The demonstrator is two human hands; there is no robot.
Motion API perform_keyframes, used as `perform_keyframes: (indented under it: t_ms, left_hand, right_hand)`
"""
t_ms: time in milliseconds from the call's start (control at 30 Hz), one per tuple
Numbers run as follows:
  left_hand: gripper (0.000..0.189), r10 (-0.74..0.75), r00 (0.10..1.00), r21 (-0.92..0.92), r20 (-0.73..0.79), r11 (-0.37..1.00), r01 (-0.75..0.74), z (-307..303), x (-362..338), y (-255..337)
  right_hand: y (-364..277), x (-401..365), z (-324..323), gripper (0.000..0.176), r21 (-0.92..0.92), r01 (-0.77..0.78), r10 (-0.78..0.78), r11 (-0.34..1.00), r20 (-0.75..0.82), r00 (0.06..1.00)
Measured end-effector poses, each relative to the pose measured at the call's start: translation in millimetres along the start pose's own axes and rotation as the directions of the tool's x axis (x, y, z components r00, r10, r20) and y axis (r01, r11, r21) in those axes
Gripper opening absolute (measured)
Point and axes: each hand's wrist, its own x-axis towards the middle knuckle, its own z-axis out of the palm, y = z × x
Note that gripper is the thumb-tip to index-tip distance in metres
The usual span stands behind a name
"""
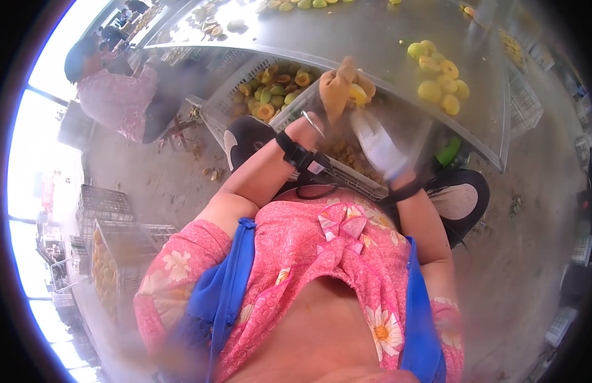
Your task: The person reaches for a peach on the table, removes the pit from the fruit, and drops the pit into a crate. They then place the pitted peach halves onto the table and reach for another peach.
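Note:
My left hand [342,90], in a tan glove, is closed around a yellow fruit [358,96] near the metal table's edge. Just below the fruit is my right hand [377,145] in a white glove, its fingertips close to the fruit. Its fingers are blurred, and whether they hold anything is unclear. Under both hands, between the knees, is a crate [356,179] with small brownish-yellow pieces in it. To the left, a white crate [227,89] holds green and orange fruit [277,90], some of it halved.
The metal table [372,39] crosses ahead, with yellow fruit pieces [447,83] on its right part and more fruit along the far side. A seated person in pink [117,99] is at the left. Crates [117,255] stand at lower left. A green object [448,153] lies by the right knee.

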Motion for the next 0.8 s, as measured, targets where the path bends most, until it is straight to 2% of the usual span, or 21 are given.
perform_keyframes:
  t_ms: [100, 167, 267, 367, 400, 433, 500, 533, 567, 600, 633, 667, 733, 800]
  left_hand:
    - [0.060, -0.052, 0.998, -0.192, 0.046, 0.980, 0.060, 0.4, -8.4, 7.3]
    - [0.056, -0.001, 1.000, -0.277, 0.019, 0.961, 0.006, 5.3, -13.5, 6.6]
    - [0.052, 0.001, 0.998, -0.336, 0.055, 0.942, 0.017, -4.5, -13.9, -6.1]
    - [0.050, -0.035, 0.995, -0.374, 0.095, 0.925, 0.069, -12.0, -7.3, -12.6]
    - [0.049, -0.051, 0.994, -0.391, 0.101, 0.916, 0.087, -12.5, -6.9, -15.4]
    - [0.048, -0.027, 0.999, -0.296, 0.023, 0.955, 0.032, -8.4, -8.1, -14.8]
    - [0.047, 0.048, 0.992, -0.083, -0.119, 0.995, -0.058, 5.7, -10.5, -8.4]
    - [0.050, 0.042, 0.990, -0.108, -0.138, 0.993, -0.058, 9.5, -10.3, -5.5]
    - [0.051, -0.040, 0.996, -0.235, -0.083, 0.972, 0.019, 9.4, -10.0, -2.2]
    - [0.052, -0.115, 0.993, -0.354, -0.015, 0.930, 0.102, 7.9, -9.9, 0.8]
    - [0.054, -0.182, 0.982, -0.461, 0.059, 0.867, 0.188, 6.7, -10.3, 3.5]
    - [0.054, -0.213, 0.970, -0.507, 0.120, 0.827, 0.244, 6.3, -12.0, 6.3]
    - [0.055, -0.260, 0.934, -0.585, 0.244, 0.729, 0.355, 4.3, -15.7, 10.5]
    - [0.056, -0.118, 0.957, -0.290, 0.266, 0.937, 0.196, -9.4, -8.1, -1.2]
  right_hand:
    - [-4.5, -1.5, 0.1, 0.030, 0.120, -0.105, 0.103, 0.987, 0.019, 0.994]
    - [-10.2, -3.5, -7.1, 0.031, 0.237, -0.273, 0.262, 0.932, 0.078, 0.962]
    - [-25.3, -3.6, -12.5, 0.031, 0.361, -0.507, 0.462, 0.783, 0.209, 0.862]
    - [-16.3, -2.7, -13.8, 0.032, 0.329, -0.501, 0.445, 0.800, 0.236, 0.864]
    - [-3.7, 1.1, -8.6, 0.032, 0.102, -0.123, 0.120, 0.987, 0.026, 0.992]
    - [14.1, 9.1, -0.6, 0.032, -0.199, 0.251, -0.271, 0.947, -0.081, 0.959]
    - [23.7, 12.6, 7.9, 0.032, -0.419, 0.480, -0.563, 0.771, -0.097, 0.821]
    - [22.3, 9.3, 11.0, 0.033, -0.334, 0.425, -0.486, 0.841, -0.126, 0.865]
    - [18.9, 5.7, 8.7, 0.033, -0.145, 0.273, -0.289, 0.951, -0.110, 0.951]
    - [14.4, 2.1, 6.7, 0.033, 0.036, 0.082, -0.079, 0.996, -0.088, 0.993]
    - [-1.2, -2.6, -3.3, 0.033, 0.281, -0.239, 0.231, 0.929, 0.062, 0.971]
    - [-8.5, -6.0, -9.4, 0.033, 0.447, -0.544, 0.469, 0.710, 0.277, 0.839]
    - [-5.1, -6.2, -10.7, 0.033, 0.357, -0.490, 0.424, 0.795, 0.251, 0.870]
    - [0.6, -5.7, -10.8, 0.033, 0.279, -0.450, 0.394, 0.848, 0.235, 0.889]
